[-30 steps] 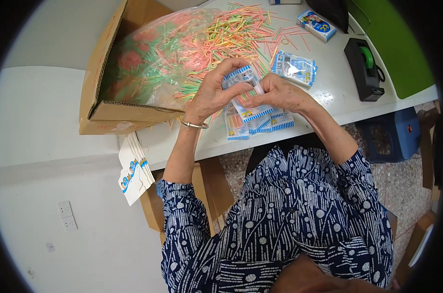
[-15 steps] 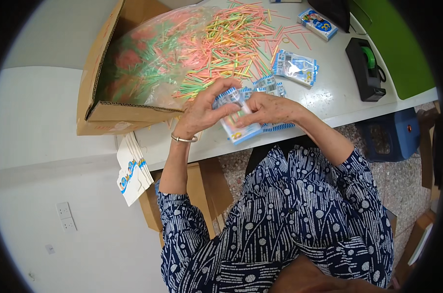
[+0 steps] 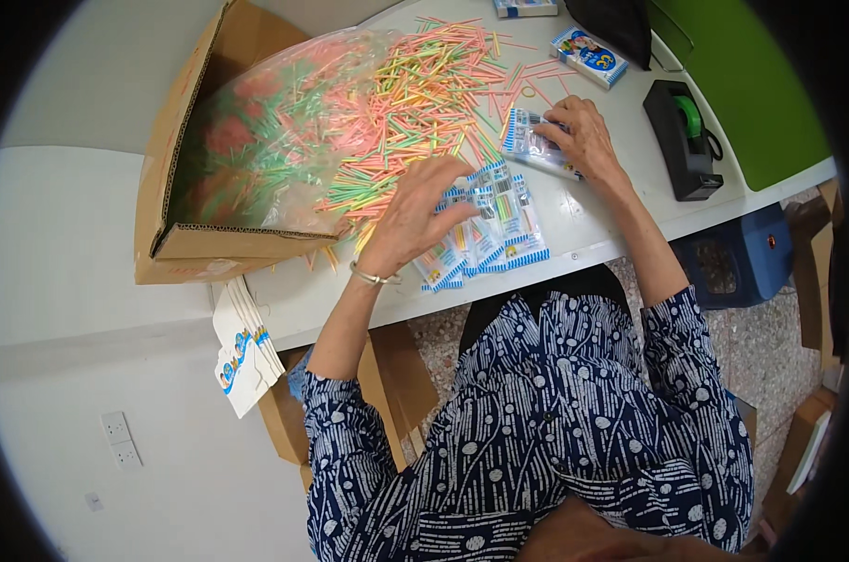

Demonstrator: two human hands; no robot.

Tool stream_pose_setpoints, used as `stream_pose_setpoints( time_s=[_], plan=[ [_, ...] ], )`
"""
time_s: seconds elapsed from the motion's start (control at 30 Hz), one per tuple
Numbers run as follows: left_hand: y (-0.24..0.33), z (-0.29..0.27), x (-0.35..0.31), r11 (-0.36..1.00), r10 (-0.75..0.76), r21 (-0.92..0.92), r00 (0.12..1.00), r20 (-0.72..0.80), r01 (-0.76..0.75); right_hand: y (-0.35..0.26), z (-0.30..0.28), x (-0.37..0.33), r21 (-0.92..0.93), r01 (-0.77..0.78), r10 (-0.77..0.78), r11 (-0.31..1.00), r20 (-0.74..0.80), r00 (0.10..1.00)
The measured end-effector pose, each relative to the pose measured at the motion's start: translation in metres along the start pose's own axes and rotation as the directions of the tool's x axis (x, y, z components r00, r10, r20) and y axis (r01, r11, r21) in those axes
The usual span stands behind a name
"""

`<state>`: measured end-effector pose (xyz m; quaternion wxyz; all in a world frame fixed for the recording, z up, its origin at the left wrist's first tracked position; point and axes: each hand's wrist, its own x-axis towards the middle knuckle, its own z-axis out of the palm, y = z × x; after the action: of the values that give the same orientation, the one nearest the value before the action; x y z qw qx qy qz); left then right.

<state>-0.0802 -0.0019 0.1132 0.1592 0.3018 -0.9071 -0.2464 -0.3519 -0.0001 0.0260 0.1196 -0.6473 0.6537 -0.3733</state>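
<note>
My left hand (image 3: 420,215) is over the left end of several clear packets with blue-striped ends (image 3: 505,225), its thumb and fingers apart. Through the plastic of these packets, thin coloured sticks show. They lie side by side, overlapping, near the table's front edge. To the right, my right hand (image 3: 588,140) rests with bent, parted fingers on a stack of similar flat packets (image 3: 525,142). Its fingertips touch the top of that stack. Behind my left hand spreads a large heap of loose pink, yellow and green sticks (image 3: 434,94).
An open cardboard box (image 3: 242,245) on the left holds a clear bag of sticks (image 3: 293,122). A black tape dispenser (image 3: 679,140) stands at right, near a small printed box (image 3: 589,56) and a dark bag (image 3: 616,23). Folded white cartons (image 3: 246,351) hang by the table's left edge.
The packet both hands held now lies with the others at the front. My right hand has moved right, onto the stack; my left hand has opened and stayed near the packets.
</note>
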Motion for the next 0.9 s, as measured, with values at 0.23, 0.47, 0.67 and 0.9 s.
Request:
stream_pose_setpoints(
  time_s=[0.23, 0.47, 0.67, 0.9],
  plan=[
    [-0.021, 0.033, 0.076, 0.975, -0.032, -0.213, 0.919, -0.394, -0.057, -0.021, -0.013, 0.005, 0.093, 0.246, -0.226, 0.965, -0.185, 0.956],
    [-0.005, 0.029, 0.092, 0.809, -0.211, -0.584, 0.957, -0.200, 0.056, -0.040, -0.023, 0.004, 0.464, 0.156, -0.092, 0.872, -0.157, 0.983],
    [-0.007, 0.033, 0.078, 0.941, -0.124, -0.339, 0.927, -0.355, -0.004, -0.050, -0.044, 0.004, 0.466, -0.108, -0.002, 0.878, 0.229, 0.973],
    [0.002, 0.019, 0.062, 0.942, -0.106, -0.337, 0.949, -0.296, 0.000, -0.055, -0.043, 0.003, 0.582, -0.150, -0.037, 0.799, 0.296, 0.954]
  ],
)
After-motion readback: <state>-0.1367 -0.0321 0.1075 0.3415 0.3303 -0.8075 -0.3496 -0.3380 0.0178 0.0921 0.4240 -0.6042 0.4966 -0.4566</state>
